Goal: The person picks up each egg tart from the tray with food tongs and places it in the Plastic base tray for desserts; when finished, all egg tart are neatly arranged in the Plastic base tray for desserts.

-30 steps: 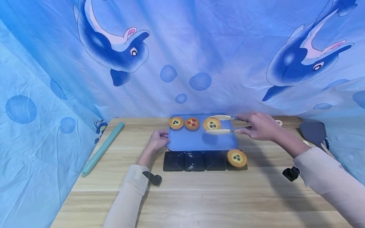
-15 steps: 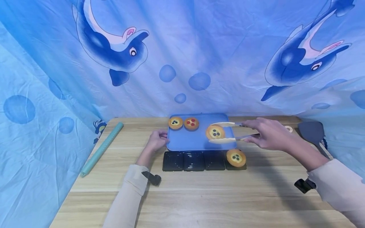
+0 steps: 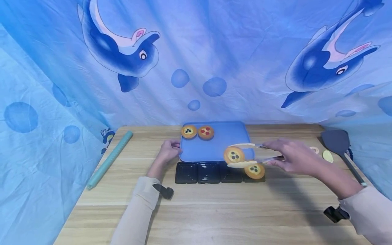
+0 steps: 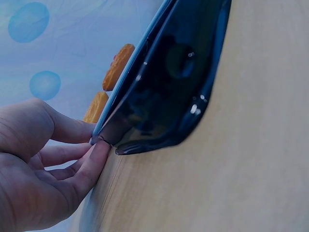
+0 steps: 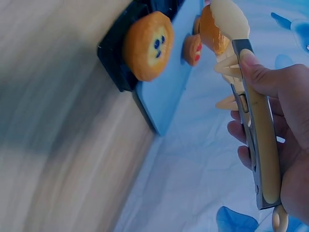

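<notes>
My left hand (image 3: 169, 151) pinches the left edge of a blue tray (image 3: 202, 149), thumb on one side and fingers on the other in the left wrist view. My right hand (image 3: 295, 156) grips food tongs (image 5: 263, 145) with cream-coloured tips. Between the tips is a tart (image 3: 234, 155) with dark berries, raised above the tray's front right part. Two tarts lie at the tray's back left: a berry tart (image 3: 189, 131) and a red-topped tart (image 3: 206, 132). Along the tray's front edge stands a black tray (image 3: 209, 173) of several compartments; another berry tart (image 3: 255, 171) sits in its rightmost one.
A green rolling pin (image 3: 110, 160) lies at the table's left edge. On the right are a dark spatula (image 3: 337, 141), a pale yellow slice (image 3: 328, 156) and a small ring (image 3: 314, 149). A blue curtain (image 3: 199, 61) hangs behind the wooden table (image 3: 196, 214).
The right hand has brought the tongs and the berry tart from the tray's back part forward and slightly right, to its front edge. The left hand has stayed on the tray.
</notes>
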### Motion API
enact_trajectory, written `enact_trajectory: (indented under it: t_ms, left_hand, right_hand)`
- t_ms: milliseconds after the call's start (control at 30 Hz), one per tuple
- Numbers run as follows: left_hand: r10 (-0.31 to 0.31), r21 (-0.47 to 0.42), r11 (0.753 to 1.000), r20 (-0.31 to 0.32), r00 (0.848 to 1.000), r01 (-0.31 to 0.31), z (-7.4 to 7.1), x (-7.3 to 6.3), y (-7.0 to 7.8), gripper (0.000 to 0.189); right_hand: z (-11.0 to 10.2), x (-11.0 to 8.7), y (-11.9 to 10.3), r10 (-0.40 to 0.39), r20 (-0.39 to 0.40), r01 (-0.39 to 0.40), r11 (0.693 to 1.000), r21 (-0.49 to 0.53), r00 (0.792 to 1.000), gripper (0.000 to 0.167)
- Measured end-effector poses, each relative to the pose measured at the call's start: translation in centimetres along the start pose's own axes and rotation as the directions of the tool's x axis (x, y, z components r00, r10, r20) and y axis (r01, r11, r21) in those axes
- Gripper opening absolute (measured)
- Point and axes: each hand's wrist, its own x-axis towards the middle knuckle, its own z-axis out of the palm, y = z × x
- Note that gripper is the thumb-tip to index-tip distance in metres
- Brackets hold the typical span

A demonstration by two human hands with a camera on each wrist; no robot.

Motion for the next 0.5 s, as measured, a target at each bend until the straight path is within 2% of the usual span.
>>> enact_trajectory:
  t_ms: [267, 500]
  left_hand:
    - [0.002, -0.005, 1.0, -0.012, 1.0, -0.002, 0.0, 0.0, 0.0, 0.051]
    - [0.008, 0.009, 1.0, -0.008, 1.0, -0.007, 0.1, 0.1, 0.0, 0.05]
  right_hand:
    - [1.5, -0.6, -0.2, 0.021, 0.069, -0.023, 1.0, 0.021, 0.997, 0.054]
    - [2.8, -0.7, -0.5, 0.014, 0.091, -0.018, 0.999, 0.041, 0.996, 0.053]
